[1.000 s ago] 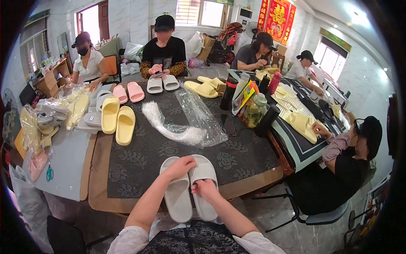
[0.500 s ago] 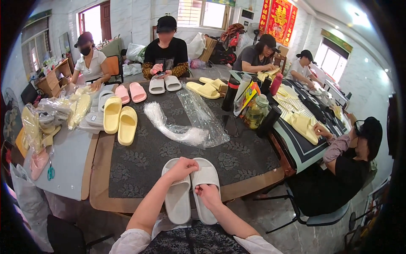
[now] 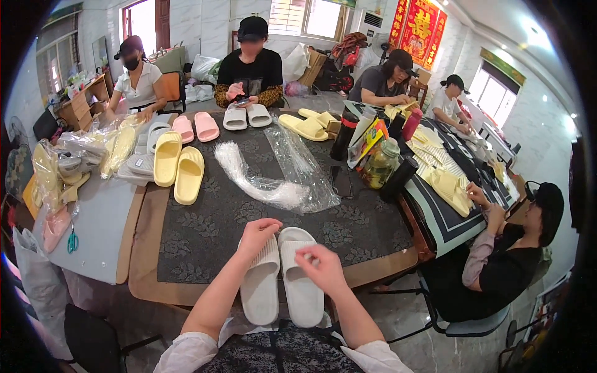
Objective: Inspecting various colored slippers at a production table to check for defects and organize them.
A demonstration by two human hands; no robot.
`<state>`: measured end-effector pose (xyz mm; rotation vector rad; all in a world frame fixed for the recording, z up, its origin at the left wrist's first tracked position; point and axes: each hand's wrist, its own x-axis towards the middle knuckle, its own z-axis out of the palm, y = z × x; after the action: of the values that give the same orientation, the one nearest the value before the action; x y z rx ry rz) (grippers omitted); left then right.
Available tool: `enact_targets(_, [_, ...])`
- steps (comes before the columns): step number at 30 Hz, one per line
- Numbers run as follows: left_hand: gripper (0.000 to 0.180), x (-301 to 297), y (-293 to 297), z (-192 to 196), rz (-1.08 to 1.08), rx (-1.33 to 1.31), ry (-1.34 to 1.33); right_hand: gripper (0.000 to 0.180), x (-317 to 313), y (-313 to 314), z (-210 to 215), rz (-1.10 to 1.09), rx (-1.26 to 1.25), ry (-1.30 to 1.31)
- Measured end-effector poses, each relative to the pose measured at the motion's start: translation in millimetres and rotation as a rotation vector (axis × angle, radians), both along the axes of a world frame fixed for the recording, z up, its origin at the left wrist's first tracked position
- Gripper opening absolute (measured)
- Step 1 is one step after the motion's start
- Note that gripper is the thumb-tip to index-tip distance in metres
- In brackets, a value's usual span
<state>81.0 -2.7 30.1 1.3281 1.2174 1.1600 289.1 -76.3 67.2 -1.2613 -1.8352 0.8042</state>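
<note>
A pair of white slippers lies side by side, soles up, at the near edge of the dark patterned table mat (image 3: 205,236). My left hand (image 3: 258,233) grips the toe end of the left white slipper (image 3: 260,292). My right hand (image 3: 320,267) lies over the middle of the right white slipper (image 3: 303,304), fingers curled and pinching at its surface. Both forearms come in from the lower edge.
Crumpled clear plastic bags (image 3: 273,183) lie mid-table. Beyond are yellow slippers (image 3: 180,168), pink slippers (image 3: 196,127), a pale pair (image 3: 247,116), dark bottles (image 3: 344,137) and a jar (image 3: 379,165). Bagged slippers (image 3: 81,155) and scissors (image 3: 73,239) sit left. Several seated people surround the table.
My right hand has shifted a little to the right and up along the right slipper. My left hand stays on the left slipper's toe end. The pair has barely moved.
</note>
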Motion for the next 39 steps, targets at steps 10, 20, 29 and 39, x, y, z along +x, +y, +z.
enact_targets(10, [0.020, 0, 1, -10, 0.145, 0.045, -0.164, 0.025, -54, 81, -43, 0.039, -0.143, 0.335])
enact_targets(20, [0.020, -4, 1, -10, 0.144, 0.046, -0.295, 0.012, -53, 83, -60, -0.055, -0.154, 0.507])
enact_targets(29, [0.024, -5, 0, -14, 0.061, 0.078, -0.168, 0.012, -54, 76, -53, -0.004, -0.145, 0.603])
enact_targets(39, [0.018, -4, -1, -7, 0.085, 0.000, -0.244, 0.008, -54, 73, -53, -0.065, -0.074, 0.537])
